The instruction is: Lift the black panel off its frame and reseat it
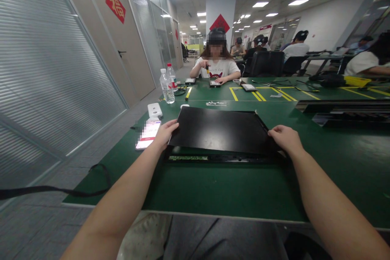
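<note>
A flat, glossy black panel (219,130), like a display screen, is tilted over a black frame (243,158) lying on the green table. Along the frame's near side shows a strip of green circuit board (189,158). My left hand (166,132) pinches the panel's left edge, thumb on top. At the right edge, my right hand (284,138) is closed with fingertips pinched together; whether it also grips the frame's rim there is hidden. The panel's near edge stands apart from the frame, and most of the frame's inside is covered.
Left of the panel lie a lit phone (148,134) and a white box-shaped device (155,110). Two bottles (167,87) stand behind them. Long black frame pieces (341,107) lie at right. Across the green table (225,191), a person (216,63) handles a screwdriver over a small device.
</note>
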`<state>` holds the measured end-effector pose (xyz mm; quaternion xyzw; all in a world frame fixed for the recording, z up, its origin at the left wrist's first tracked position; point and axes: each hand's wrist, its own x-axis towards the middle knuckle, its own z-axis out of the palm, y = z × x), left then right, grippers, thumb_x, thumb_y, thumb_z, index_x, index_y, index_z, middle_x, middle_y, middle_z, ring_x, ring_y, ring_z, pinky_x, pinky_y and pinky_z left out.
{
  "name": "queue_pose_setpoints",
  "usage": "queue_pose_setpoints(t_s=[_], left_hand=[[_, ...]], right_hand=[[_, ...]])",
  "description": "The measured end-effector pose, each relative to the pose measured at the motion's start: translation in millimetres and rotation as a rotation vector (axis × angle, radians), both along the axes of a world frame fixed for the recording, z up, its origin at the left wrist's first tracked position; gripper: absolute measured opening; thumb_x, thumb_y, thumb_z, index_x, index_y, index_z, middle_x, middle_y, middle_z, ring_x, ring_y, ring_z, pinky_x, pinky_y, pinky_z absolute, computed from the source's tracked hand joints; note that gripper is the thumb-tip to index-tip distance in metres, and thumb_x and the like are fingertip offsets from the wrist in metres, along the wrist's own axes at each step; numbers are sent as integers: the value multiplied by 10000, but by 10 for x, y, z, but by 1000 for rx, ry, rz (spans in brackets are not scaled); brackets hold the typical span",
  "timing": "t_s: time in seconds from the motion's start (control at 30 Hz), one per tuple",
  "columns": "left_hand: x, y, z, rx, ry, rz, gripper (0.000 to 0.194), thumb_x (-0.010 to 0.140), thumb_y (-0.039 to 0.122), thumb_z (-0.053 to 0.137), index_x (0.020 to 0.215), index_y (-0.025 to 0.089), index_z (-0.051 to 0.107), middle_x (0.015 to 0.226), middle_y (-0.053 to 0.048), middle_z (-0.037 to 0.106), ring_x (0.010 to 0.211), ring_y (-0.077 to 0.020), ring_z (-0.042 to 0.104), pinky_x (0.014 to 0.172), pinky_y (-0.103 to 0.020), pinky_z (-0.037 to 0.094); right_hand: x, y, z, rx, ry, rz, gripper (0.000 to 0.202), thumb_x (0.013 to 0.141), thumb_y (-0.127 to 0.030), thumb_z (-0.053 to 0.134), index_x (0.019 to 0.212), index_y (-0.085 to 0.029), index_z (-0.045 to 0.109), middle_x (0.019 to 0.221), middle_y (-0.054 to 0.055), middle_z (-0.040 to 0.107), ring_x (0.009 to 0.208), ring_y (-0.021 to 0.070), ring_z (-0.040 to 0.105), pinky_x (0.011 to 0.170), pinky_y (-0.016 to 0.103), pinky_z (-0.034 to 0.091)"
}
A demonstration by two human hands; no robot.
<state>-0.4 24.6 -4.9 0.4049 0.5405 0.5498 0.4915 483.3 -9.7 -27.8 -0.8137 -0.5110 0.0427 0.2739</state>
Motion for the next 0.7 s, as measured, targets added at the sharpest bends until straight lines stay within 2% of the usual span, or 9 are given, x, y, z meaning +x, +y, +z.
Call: queue_pose_setpoints(t_s=[0.2,0.33,0.4,0.57,0.7], left_hand=[[-12,39,-29,19,40,12,343,719,153,883,1060,172,855,1142,-118,878,1177,-338,806,1095,-462,615],[-39,50,-66,42,128,49,284,669,106,870,942,181,852,1486,-145,759,1450,-365,659,1226,-443,496],[-55,49,-82,41,179,59,265,648,82,872,890,187,843,1592,-145,686,1526,-374,588,1260,-437,449],[-68,39,-108,27,288,56,247,626,50,883,824,186,824,1595,-172,674,1531,-403,577,1291,-457,399],[-55,35,-122,34,347,44,236,623,58,882,804,194,815,1570,-164,691,1491,-412,616,1276,-469,428]], right_hand=[[4,2,-6,35,26,-9,143,777,-371,677,712,-263,745,813,97,784,839,291,724,749,373,527],[15,12,-20,65,63,-13,132,748,-374,700,670,-269,714,794,100,775,848,305,731,750,384,537],[18,13,-18,78,76,-11,127,730,-375,708,655,-273,705,767,96,765,838,309,728,745,393,541],[14,-7,25,36,146,-25,127,727,-375,705,653,-274,727,760,92,770,839,319,718,775,424,543],[-5,-34,64,37,211,-39,136,749,-380,693,677,-277,745,813,88,805,869,321,713,809,435,548]])
